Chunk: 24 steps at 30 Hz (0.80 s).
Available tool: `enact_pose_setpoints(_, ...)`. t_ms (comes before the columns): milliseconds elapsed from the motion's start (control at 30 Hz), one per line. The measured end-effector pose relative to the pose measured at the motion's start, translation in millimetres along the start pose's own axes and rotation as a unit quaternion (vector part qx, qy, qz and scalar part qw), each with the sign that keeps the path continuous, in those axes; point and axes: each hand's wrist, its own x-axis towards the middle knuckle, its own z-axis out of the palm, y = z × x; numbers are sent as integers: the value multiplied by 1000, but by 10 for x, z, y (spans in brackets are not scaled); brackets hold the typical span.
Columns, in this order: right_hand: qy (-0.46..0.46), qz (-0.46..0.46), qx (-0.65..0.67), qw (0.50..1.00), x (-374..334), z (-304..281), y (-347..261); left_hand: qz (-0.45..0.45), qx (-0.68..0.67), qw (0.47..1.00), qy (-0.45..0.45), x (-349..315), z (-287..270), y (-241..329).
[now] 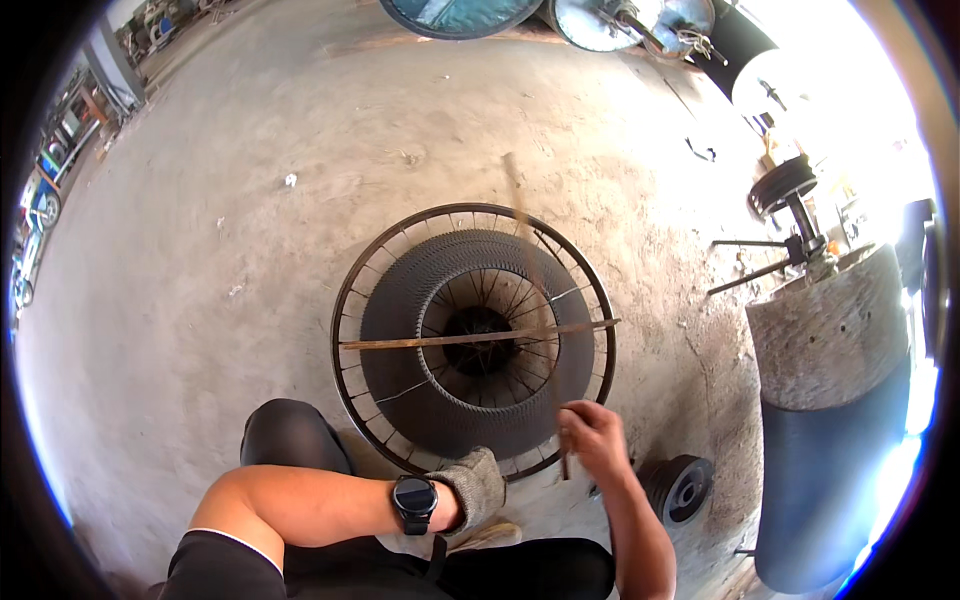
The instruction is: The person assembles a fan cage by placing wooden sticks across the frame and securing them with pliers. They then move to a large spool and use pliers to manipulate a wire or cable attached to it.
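On the floor before me lies a large round metal frame, its thin dark outer rim (337,300) joined by short spokes to a dark, finely ribbed ring (390,290). More spokes run in toward a dark centre. A thin wooden strip (400,343) lies across the frame from side to side. My right hand (595,440), bare, is closed round the near end of a long thin stick (530,255), blurred by motion, which reaches over the frame's right part. My left hand (478,490) is covered in grey knitted cloth, apparently a glove, near the front rim; its fingers cannot be made out.
A dark pulley-like wheel (682,490) lies right of my right hand. Farther right stands a blue drum (825,480) with a rough grey block (835,330) on top and a metal shaft fitting (800,240) behind. Blue round pans (460,15) are at the far edge.
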Motion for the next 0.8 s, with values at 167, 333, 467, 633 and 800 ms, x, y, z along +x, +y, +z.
enact_pose_setpoints(167, -102, 116, -45, 987, 280, 523, 252, -35, 20, 999, -15, -160, -127, -23)
enact_pose_setpoints(333, -117, 119, -64, 984, 297, 521, 430, -39, -13, 999, -3, -227, 23, -15)
enact_pose_setpoints(467, -126, 129, -72, 981, 357, 548, 493, -24, -31, 999, 10, -218, 143, -7)
enact_pose_setpoints(633, -159, 151, -63, 974, 361, 577, 513, -40, -51, 998, 29, -236, 85, -21)
enact_pose_setpoints(800, -164, 165, -80, 969, 354, 600, 509, -40, -37, 998, 18, -279, -20, -27)
